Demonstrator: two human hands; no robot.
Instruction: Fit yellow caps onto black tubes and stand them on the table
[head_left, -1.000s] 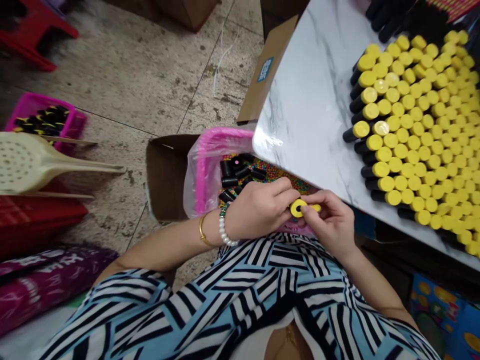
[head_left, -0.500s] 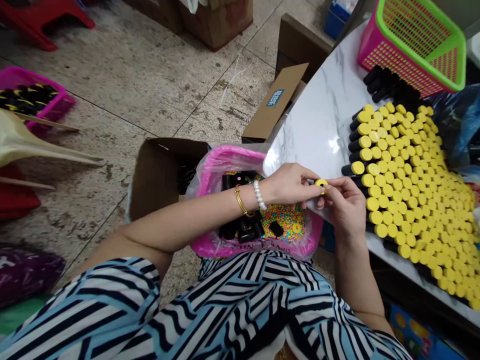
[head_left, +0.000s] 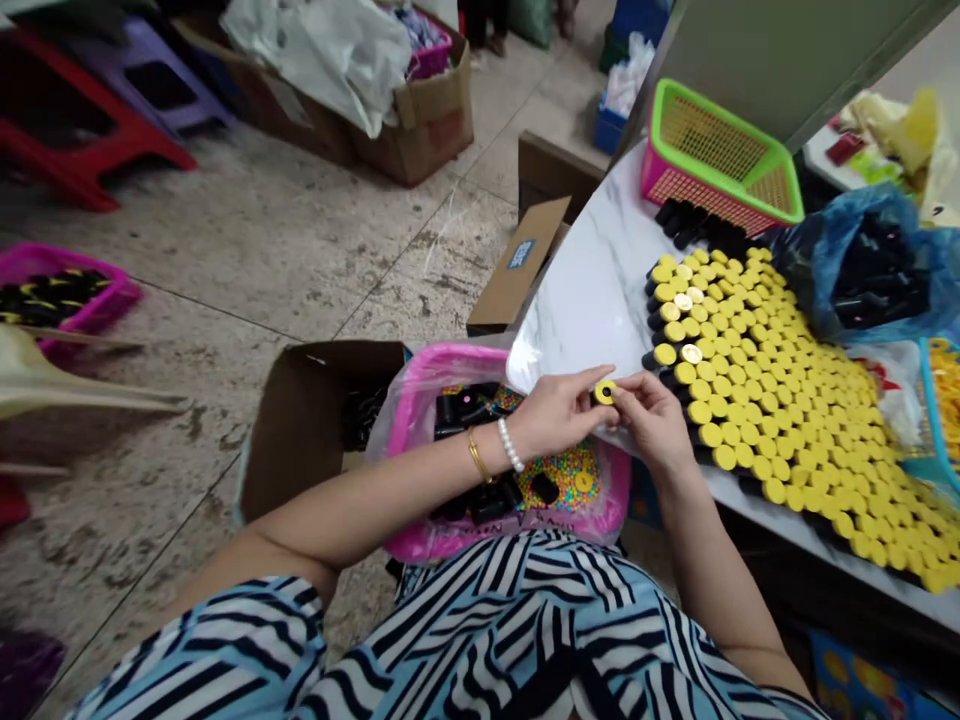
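Observation:
Held up between my left hand (head_left: 559,412) and my right hand (head_left: 652,422) is a small yellow ring-shaped cap (head_left: 604,391), pinched by the fingertips of both. Below them, a pink basket (head_left: 442,354) lined with clear plastic holds black tubes (head_left: 456,410) and multicoloured beads (head_left: 570,475). To the right, on a white marble-pattern table (head_left: 592,290), stand many rows of black tubes with yellow caps (head_left: 780,400). A few caps show a shiny gold top (head_left: 691,353). My right hand is close to the table edge.
A green-rimmed pink basket (head_left: 720,160) and loose black tubes lie at the table's far end. A blue plastic bag of black tubes (head_left: 862,270) sits to the right. An open cardboard box (head_left: 315,430) stands left of the basket, and stools (head_left: 75,130) stand on the floor.
The view has swung back and up, showing more of the table and room. My hands have stayed together on the yellow cap, which now sits higher in the picture, above the pink basket.

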